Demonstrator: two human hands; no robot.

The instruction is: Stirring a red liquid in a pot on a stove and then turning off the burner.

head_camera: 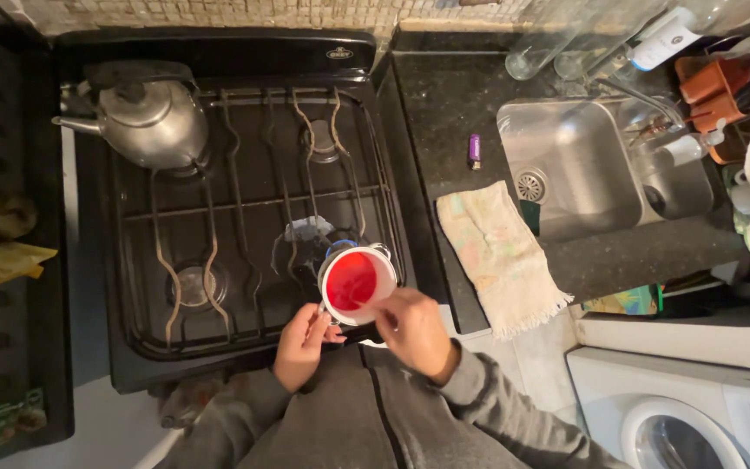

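A white enamel mug (pixel 357 282) with a red inside stands on the front right burner of the black gas stove (pixel 245 217). My left hand (pixel 304 344) grips its handle from below. At the mug's lower right rim, my right hand (pixel 411 327) has its fingers pinched; whether they hold something small I cannot tell. Both arms wear grey sleeves. Behind the mug, something blue and white sits on the grate, partly hidden.
A metal kettle (pixel 145 120) sits on the back left burner. A folded cloth (pixel 496 256) lies on the dark counter, with a purple lighter (pixel 475 149) behind it. The steel sink (pixel 583 169) is at right, with glassware behind it. A washing machine (pixel 679 417) stands at the lower right.
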